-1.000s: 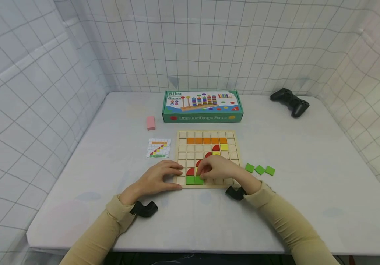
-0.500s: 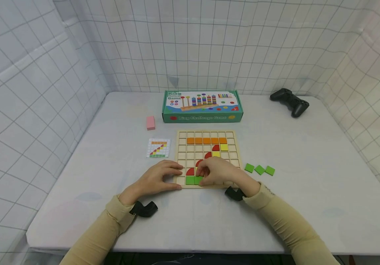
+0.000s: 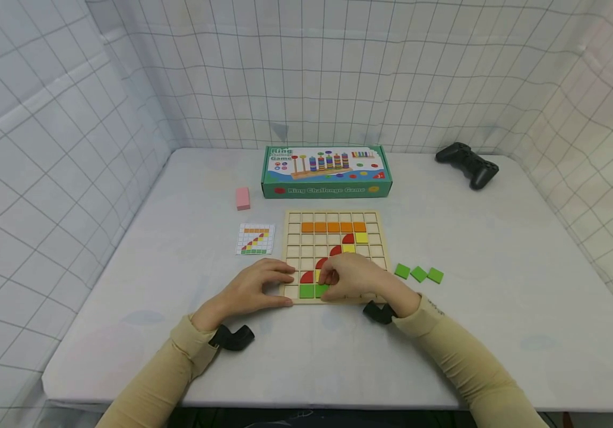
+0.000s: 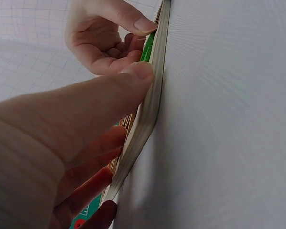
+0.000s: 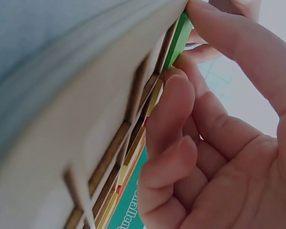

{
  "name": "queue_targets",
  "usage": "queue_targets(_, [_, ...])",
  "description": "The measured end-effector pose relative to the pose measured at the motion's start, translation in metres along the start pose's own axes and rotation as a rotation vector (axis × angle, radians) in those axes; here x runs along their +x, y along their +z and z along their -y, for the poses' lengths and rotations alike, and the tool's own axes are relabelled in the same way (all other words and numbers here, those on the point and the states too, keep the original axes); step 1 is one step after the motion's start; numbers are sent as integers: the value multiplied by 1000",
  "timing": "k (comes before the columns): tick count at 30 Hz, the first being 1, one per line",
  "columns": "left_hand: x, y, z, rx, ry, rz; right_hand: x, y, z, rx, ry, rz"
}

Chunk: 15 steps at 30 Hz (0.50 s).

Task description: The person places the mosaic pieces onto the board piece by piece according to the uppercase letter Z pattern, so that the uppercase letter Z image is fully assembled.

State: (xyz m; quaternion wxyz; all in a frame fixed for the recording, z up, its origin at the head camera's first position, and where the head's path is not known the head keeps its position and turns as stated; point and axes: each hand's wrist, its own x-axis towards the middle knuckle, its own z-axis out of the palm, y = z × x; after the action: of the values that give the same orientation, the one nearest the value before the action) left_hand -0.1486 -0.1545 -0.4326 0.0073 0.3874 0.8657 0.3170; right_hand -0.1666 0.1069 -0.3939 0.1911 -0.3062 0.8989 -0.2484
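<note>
A wooden grid board (image 3: 307, 239) lies flat on the table, with orange, red, yellow and green tiles in its cells. My right hand (image 3: 356, 277) is over the board's front rows. Its thumb and index finger pinch a green square tile (image 5: 179, 40), which sits in or just at a front-row cell, beside another green square tile (image 3: 306, 291). Its other fingers are curled. My left hand (image 3: 255, 288) rests against the board's left front corner. The left thumb touches the front edge, and the loosely extended fingers lie along the left side. The right hand hides several front-row cells.
Several loose green tiles (image 3: 419, 274) lie right of the board. To its left are a pattern card (image 3: 255, 239) and a pink block (image 3: 243, 198). Behind it stands a green game box (image 3: 327, 173). A black game controller (image 3: 467, 166) sits at the back right.
The right hand has barely shifted; its fingers have closed in slightly around the green tile at the front row. The left hand and the board stay where they were.
</note>
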Motion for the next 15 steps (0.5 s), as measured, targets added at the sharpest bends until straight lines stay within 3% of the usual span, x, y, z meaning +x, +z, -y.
queue_targets(4, [0,0,0,1,0,-1,0,-5,-5,17,-15,20])
queue_targets(7, [0,0,0,1,-3,0,-2,-14,-13,91,-45,50])
queue_targets(15, [0,0,-1,1,-12,8,-20,-58,-44,308,-114,159])
